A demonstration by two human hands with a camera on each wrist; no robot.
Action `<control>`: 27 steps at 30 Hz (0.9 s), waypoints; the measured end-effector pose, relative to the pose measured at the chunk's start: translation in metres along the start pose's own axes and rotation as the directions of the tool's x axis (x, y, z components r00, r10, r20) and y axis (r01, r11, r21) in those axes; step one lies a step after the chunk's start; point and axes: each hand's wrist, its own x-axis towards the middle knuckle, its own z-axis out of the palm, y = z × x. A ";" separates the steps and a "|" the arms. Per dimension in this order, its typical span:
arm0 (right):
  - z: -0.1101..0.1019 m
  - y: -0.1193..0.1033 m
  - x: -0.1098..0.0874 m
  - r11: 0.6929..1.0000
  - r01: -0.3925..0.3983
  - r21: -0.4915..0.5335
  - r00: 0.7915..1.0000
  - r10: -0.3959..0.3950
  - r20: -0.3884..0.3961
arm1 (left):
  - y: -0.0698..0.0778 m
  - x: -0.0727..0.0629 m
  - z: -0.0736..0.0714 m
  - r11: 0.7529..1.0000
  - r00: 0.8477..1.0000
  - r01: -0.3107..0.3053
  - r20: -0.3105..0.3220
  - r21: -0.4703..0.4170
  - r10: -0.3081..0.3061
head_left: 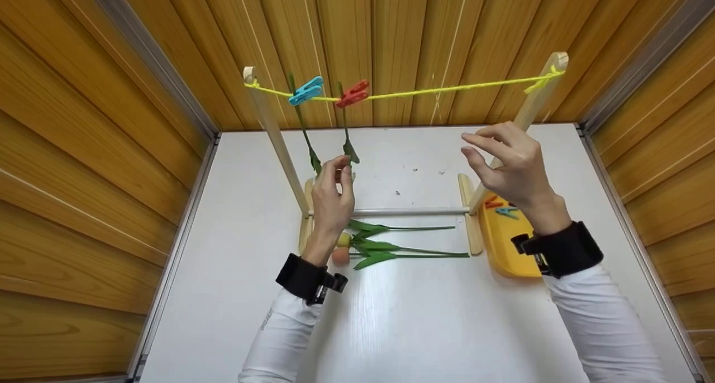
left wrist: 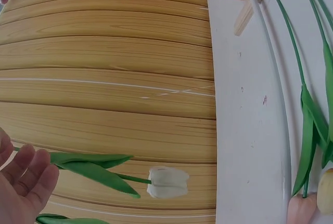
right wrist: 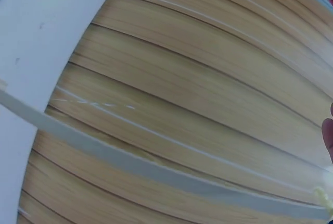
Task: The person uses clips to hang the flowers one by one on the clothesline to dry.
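Observation:
Two tulips hang stem-up from a yellow string [head_left: 424,92], one clipped by a blue clothespin [head_left: 306,91], the other by a red clothespin [head_left: 353,94]. My left hand [head_left: 333,196] is level with their leaves, fingers loosely bent, thumb apart. In the left wrist view, the stem of a white tulip [left wrist: 167,182] passes behind those fingers, its flower hanging free. My right hand [head_left: 511,159] is raised near the right post, with a gap between thumb and fingertips and nothing held. Only a bit of finger [right wrist: 328,133] shows in the right wrist view.
Wooden posts [head_left: 277,143] and a white crossbar [head_left: 410,211] frame the string. Several tulips [head_left: 391,247] lie on the white table [head_left: 413,321], some flowers partly behind my left wrist. A yellow tray [head_left: 503,254] with clothespins [head_left: 506,211] sits right, under my right arm.

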 end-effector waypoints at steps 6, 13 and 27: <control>-0.004 0.010 -0.030 0.998 -0.051 0.040 0.999 0.051 -0.007 | 0.004 -0.011 0.002 0.995 0.991 -0.092 0.094 -0.039 0.095; -0.015 0.023 -0.063 0.991 -0.128 0.034 0.992 0.127 0.010 | 0.006 -0.020 0.007 0.988 0.972 -0.140 0.184 -0.060 0.149; -0.040 0.054 -0.130 0.931 -0.354 -0.091 0.925 0.362 0.111 | -0.012 -0.038 0.021 0.989 0.939 -0.139 0.312 -0.049 0.147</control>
